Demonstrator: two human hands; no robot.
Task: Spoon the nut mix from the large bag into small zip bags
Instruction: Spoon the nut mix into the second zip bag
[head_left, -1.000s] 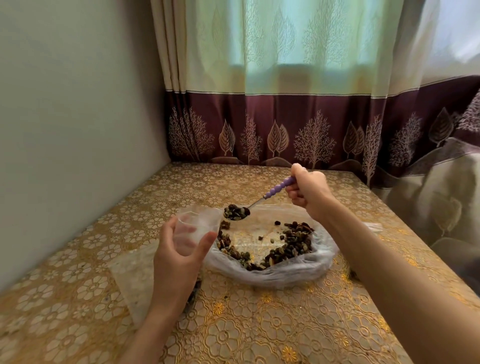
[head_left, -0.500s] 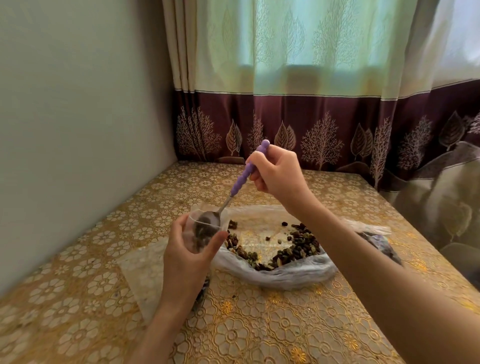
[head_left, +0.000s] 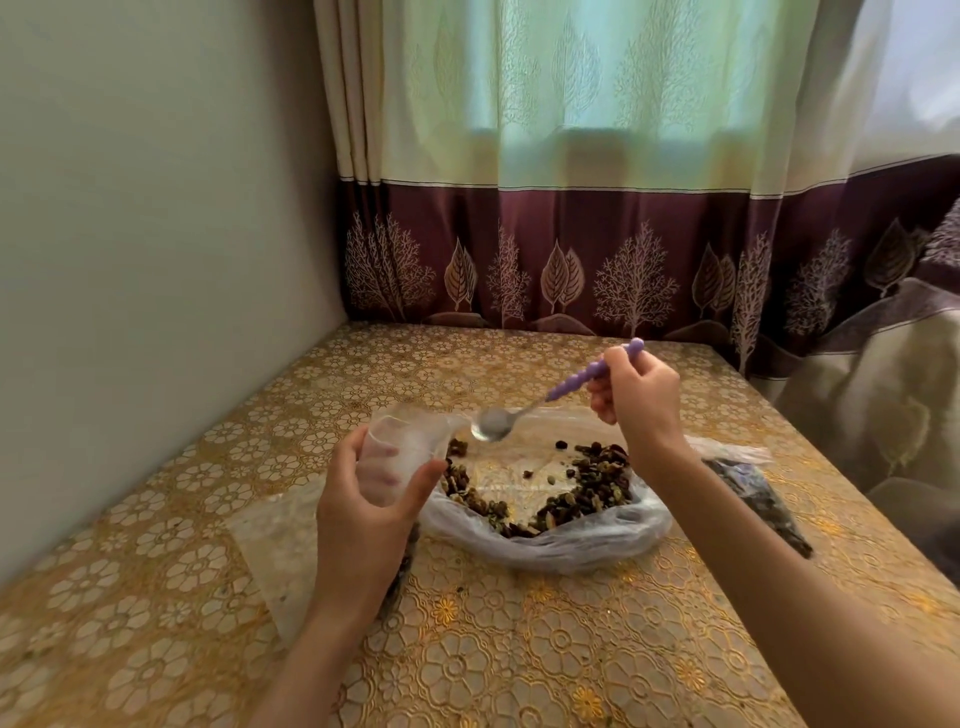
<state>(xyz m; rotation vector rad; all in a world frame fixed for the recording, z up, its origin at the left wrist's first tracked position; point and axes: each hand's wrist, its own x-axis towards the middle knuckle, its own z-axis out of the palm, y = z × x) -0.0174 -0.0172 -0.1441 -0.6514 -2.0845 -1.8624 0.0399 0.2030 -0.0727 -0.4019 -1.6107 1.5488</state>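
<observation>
Near the counter's (head_left: 519, 649) left edge, the left hand (head_left: 363, 514) grips the small zip bag (head_left: 397, 452) open, and it just took a spoonful a moment ago. Spoon (head_left: 491, 423) is empty now and back out over the large bag (head_left: 545, 535), pinched by the right hand (head_left: 639, 395). Nut mix (head_left: 582, 488) is next for another scoop, I'd guess.

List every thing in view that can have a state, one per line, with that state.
Left hand: holds the small zip bag upright.
Small zip bag: mouth open.
Right hand: grips the spoon's purple handle.
Spoon: bowl empty, over the large bag.
Large bag: open, lying on the table, partly full.
Nut mix: loose inside the large bag.
Curtain: drawn.
</observation>
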